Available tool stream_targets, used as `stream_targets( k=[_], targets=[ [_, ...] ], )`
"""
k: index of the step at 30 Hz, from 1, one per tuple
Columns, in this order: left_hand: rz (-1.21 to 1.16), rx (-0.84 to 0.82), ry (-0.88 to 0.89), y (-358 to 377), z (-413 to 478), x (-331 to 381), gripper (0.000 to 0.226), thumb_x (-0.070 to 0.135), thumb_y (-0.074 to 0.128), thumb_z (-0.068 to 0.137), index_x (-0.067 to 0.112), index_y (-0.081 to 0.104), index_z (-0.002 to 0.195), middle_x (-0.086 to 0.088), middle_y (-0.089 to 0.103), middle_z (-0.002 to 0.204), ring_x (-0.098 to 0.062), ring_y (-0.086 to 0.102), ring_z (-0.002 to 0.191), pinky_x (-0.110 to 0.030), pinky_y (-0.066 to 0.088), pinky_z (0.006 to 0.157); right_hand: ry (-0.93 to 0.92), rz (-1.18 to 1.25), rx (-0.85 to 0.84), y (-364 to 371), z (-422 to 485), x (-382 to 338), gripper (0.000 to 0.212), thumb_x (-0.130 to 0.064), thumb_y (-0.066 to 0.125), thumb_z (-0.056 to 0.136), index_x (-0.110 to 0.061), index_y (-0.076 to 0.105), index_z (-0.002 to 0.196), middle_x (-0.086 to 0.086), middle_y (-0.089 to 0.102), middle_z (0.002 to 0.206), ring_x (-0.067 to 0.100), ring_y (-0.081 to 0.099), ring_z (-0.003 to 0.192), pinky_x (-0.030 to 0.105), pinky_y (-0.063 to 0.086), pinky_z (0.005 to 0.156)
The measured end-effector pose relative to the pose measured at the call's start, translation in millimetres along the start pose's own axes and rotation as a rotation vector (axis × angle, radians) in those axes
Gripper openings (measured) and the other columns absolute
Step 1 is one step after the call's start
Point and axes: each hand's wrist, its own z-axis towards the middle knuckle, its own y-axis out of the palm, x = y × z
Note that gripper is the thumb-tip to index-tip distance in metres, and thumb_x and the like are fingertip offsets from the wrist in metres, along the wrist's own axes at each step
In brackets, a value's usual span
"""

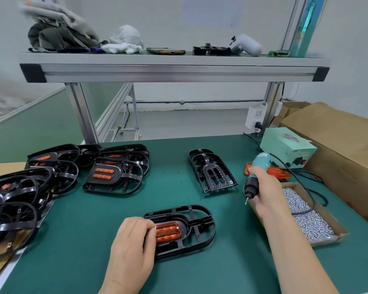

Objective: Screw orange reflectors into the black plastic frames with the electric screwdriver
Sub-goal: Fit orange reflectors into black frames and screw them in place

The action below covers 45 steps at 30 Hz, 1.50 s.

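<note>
My left hand (134,240) lies curled over the left end of the black frame (200,228) nearest me. Its fingertips are pinched together at the edge of the orange reflector (168,231) seated in that frame; whether they hold anything small I cannot tell. My right hand (266,194) grips the electric screwdriver (253,179), tilted with its bit aimed down and to the left, off the frame, at the left edge of the box of screws (306,213). Bare green mat (115,211) lies between the two hands and all around the near frame. An empty frame (212,170) sits farther back, spare reflectors (278,171) behind my right hand. Finished frames (115,175) crowd the mat's left edge; a cardboard box (338,145) walls the right.
</note>
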Motion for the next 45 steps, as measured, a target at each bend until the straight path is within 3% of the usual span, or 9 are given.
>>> stream_targets(
  k=[4, 7, 12, 16, 18, 22, 28, 33, 45],
  targets=[
    [-0.011, -0.016, 0.015, -0.7, -0.1, -0.2, 0.014, 0.027, 0.050, 0.093, 0.021, 0.059, 0.084, 0.017, 0.054, 0.088, -0.005, 0.052, 0.088, -0.016, 0.040, 0.082, -0.091, 0.163, -0.132, 24.0, -32.3, -1.1, 0.033, -0.005, 0.067, 0.083, -0.013, 0.050, 0.110, 0.002, 0.055, 0.082, 0.010, 0.049, 0.062, 0.023, 0.045, 0.051],
    [-0.018, -0.011, 0.004, -0.8, 0.2, 0.1, 0.013, 0.028, 0.053, 0.091, 0.021, 0.060, 0.083, 0.019, 0.054, 0.088, -0.004, 0.053, 0.089, -0.015, 0.039, 0.082, -0.131, 0.351, -0.287, 44.0, -54.5, 0.3, 0.035, 0.000, 0.069, 0.082, -0.015, 0.049, 0.107, -0.004, 0.061, 0.071, 0.008, 0.055, 0.058, 0.019, 0.050, 0.052],
    [-0.046, -0.004, -0.019, -2.6, -1.0, 1.5, 0.009, 0.027, 0.053, 0.088, 0.022, 0.056, 0.081, 0.021, 0.051, 0.088, -0.005, 0.052, 0.087, -0.017, 0.041, 0.079, 0.076, 0.482, -0.469, 66.8, -75.4, 7.8, 0.050, -0.035, 0.076, 0.078, -0.009, 0.058, 0.117, 0.002, 0.059, 0.078, 0.009, 0.047, 0.057, 0.017, 0.044, 0.044],
    [-0.055, -0.011, -0.036, -3.5, -0.8, 2.1, 0.012, 0.025, 0.047, 0.090, 0.022, 0.053, 0.081, 0.019, 0.049, 0.087, -0.007, 0.052, 0.085, -0.021, 0.041, 0.076, 0.130, 0.430, -0.535, 80.5, -84.5, 17.8, 0.043, -0.030, 0.078, 0.073, -0.008, 0.066, 0.108, 0.002, 0.053, 0.066, 0.010, 0.045, 0.052, 0.019, 0.039, 0.043],
    [-0.054, -0.013, -0.032, -3.8, 0.2, 3.1, 0.014, 0.026, 0.048, 0.091, 0.021, 0.055, 0.080, 0.020, 0.049, 0.087, -0.006, 0.052, 0.085, -0.018, 0.041, 0.077, 0.137, 0.417, -0.529, 86.9, -87.0, 20.8, 0.041, -0.023, 0.081, 0.069, -0.010, 0.065, 0.104, 0.003, 0.054, 0.066, 0.012, 0.047, 0.054, 0.019, 0.041, 0.046],
    [-0.077, -0.010, 0.007, -3.5, 2.0, 4.2, 0.013, 0.024, 0.053, 0.089, 0.019, 0.059, 0.079, 0.021, 0.052, 0.090, -0.006, 0.054, 0.088, -0.012, 0.039, 0.082, 0.028, 0.332, -0.455, 100.0, -86.2, 27.3, 0.016, -0.010, 0.075, 0.082, -0.018, 0.062, 0.088, 0.001, 0.054, 0.062, 0.012, 0.046, 0.053, 0.023, 0.041, 0.057],
    [-0.095, -0.008, 0.006, -4.0, 0.7, 3.5, 0.009, 0.024, 0.054, 0.088, 0.020, 0.059, 0.081, 0.022, 0.052, 0.093, -0.006, 0.055, 0.091, -0.012, 0.039, 0.083, -0.017, 0.334, -0.229, 113.5, -84.7, 40.2, 0.017, -0.011, 0.073, 0.083, -0.020, 0.060, 0.085, -0.003, 0.055, 0.058, 0.009, 0.049, 0.049, 0.021, 0.043, 0.055],
    [-0.080, -0.010, 0.005, -4.5, 0.8, 2.6, 0.012, 0.025, 0.052, 0.090, 0.020, 0.059, 0.081, 0.022, 0.052, 0.093, -0.006, 0.054, 0.091, -0.012, 0.039, 0.081, 0.008, 0.333, -0.133, 116.5, -85.3, 50.9, 0.017, -0.013, 0.074, 0.083, -0.019, 0.059, 0.089, -0.003, 0.055, 0.057, 0.010, 0.049, 0.049, 0.027, 0.042, 0.060],
    [-0.068, 0.017, -0.084, -5.0, -0.5, 3.4, 0.012, 0.031, 0.052, 0.089, 0.025, 0.059, 0.082, 0.022, 0.054, 0.091, -0.003, 0.054, 0.093, -0.007, 0.036, 0.084, 0.011, 0.339, -0.136, 120.2, -89.9, 52.8, 0.016, -0.015, 0.073, 0.083, -0.018, 0.060, 0.091, -0.003, 0.056, 0.060, 0.010, 0.050, 0.053, 0.027, 0.045, 0.062]
  ],
)
